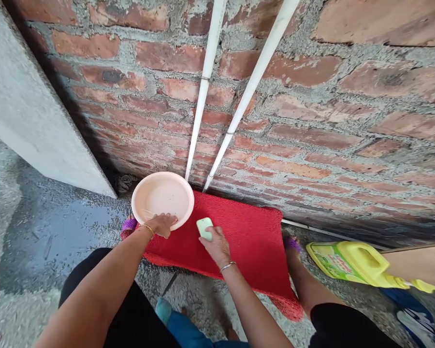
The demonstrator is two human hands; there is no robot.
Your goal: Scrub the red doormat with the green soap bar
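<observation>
Both bare arms reach forward and down. The left hand (162, 224) curls, knuckles up; the right hand (214, 244) presses fingers forward, closed around something.

The basin (163, 198) sits on the mat's (253, 246) left end, the jug (358, 263) lying right of it.

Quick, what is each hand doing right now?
Left hand: closed on the rim of the pink bowl.
Right hand: closed around the pale green soap bar, on the red mat.
</observation>
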